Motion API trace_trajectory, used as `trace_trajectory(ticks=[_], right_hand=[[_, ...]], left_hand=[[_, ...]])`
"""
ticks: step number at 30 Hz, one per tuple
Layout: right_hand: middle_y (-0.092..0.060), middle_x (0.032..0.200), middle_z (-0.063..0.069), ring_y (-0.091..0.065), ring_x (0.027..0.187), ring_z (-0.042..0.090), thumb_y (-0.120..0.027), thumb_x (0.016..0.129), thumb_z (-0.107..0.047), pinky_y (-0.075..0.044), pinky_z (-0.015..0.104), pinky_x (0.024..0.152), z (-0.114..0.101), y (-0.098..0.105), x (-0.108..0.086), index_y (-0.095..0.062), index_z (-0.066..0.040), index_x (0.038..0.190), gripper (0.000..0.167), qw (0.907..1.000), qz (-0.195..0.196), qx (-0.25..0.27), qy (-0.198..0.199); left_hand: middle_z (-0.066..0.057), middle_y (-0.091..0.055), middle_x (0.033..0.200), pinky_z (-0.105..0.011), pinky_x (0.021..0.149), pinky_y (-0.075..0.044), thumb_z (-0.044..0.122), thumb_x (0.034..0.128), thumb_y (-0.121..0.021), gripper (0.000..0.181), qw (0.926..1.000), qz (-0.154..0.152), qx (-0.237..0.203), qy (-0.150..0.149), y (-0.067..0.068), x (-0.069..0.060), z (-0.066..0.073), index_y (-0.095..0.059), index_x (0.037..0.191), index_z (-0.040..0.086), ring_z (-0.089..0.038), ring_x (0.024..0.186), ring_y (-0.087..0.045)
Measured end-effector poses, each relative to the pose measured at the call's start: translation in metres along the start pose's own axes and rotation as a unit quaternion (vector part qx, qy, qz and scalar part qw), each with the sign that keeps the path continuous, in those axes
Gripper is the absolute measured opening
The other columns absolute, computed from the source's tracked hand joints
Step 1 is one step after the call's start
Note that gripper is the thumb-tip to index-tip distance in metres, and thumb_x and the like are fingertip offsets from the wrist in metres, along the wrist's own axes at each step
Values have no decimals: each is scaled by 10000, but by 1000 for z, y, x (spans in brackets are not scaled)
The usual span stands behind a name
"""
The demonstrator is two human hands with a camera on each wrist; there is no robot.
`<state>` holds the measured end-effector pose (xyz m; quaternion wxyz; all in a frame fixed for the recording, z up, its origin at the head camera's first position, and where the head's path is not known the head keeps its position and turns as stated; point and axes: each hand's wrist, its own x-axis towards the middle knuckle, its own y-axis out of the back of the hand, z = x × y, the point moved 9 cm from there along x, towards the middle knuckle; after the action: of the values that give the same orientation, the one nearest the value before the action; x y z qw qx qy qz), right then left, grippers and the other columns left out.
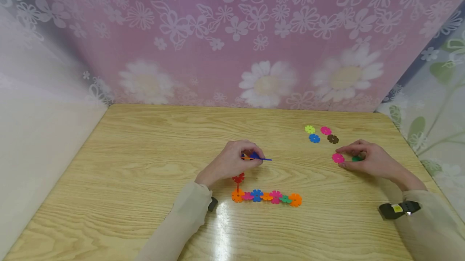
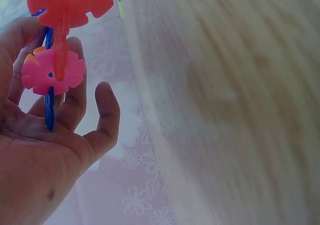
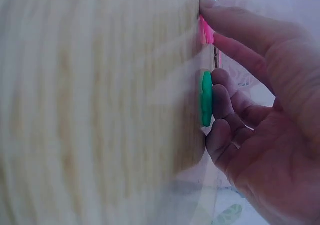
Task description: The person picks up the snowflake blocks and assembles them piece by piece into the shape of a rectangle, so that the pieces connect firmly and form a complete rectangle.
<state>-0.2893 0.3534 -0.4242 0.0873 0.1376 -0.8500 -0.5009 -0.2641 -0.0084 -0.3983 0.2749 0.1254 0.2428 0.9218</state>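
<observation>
A pink cloth (image 1: 203, 51) with white flower prints hangs at 12 o'clock, behind a wood-grain bench (image 1: 145, 132).

Loose discs, six counted. Four lie at 10 o'clock from the right hand (image 1: 370, 162): one yellow-green disc (image 1: 310, 129), one blue disc (image 1: 314, 138), one far pink disc (image 1: 325, 130) and one brown disc (image 1: 332, 139). One near pink disc (image 1: 338, 158) is at 9 o'clock, its edge pinched between the right thumb and forefinger. One green disc (image 1: 357, 158) is beneath that hand, largely covered by it.

Linked chain: its flat row (image 1: 266, 196), at 5 o'clock from the left hand (image 1: 236, 156), counts seven discs: three orange, two pink, one blue, one green. A red disc (image 1: 238, 177) stands above the row's 9 o'clock end, partly behind the left wrist.

Left fingers pinch the chain's upper part, where orange and blue discs show edge-on; the hand obscures their full number. The left wrist view adds one pink disc there; the uppermost red disc is cut off by the frame.
</observation>
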Motion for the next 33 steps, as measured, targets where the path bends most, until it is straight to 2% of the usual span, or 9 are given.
trace_trajectory(ticks=[8,21,27,33], right_hand=[[-625,1105,57,-508,855,64,-825,872,-315,-418,248,691,5,-2,2,-755,-185,1166,328,9993,-264,132,-225],[-729,903,-11,-630,784,15,-812,891,-251,-508,202,668,-1,1,-3,-737,-121,1115,270,9978,218,540,-329],[-772,924,-45,-656,782,0,-782,918,-311,-519,212,664,-6,-1,-5,-747,-148,1098,246,9965,356,602,-456],[-780,930,-31,-679,774,32,-780,921,-255,-520,225,631,-19,-4,0,-742,-131,1096,218,9948,435,873,-296]], left_hand=[[110,-714,954,-252,729,-525,192,948,-743,106,10000,-13,16,30,-1,0,-2,-764,1042,147,-112,838,-640],[88,-716,971,-256,722,-526,186,951,-739,105,10000,-30,-51,36,-1,0,-1,-761,1043,141,-173,865,-656],[99,-713,971,-263,717,-528,193,953,-737,96,10000,-39,-56,57,-1,0,-1,-761,1040,160,-169,871,-659],[107,-714,958,-269,722,-529,195,953,-735,107,10000,-19,-64,62,-1,-1,-2,-760,1047,152,-149,868,-654]])
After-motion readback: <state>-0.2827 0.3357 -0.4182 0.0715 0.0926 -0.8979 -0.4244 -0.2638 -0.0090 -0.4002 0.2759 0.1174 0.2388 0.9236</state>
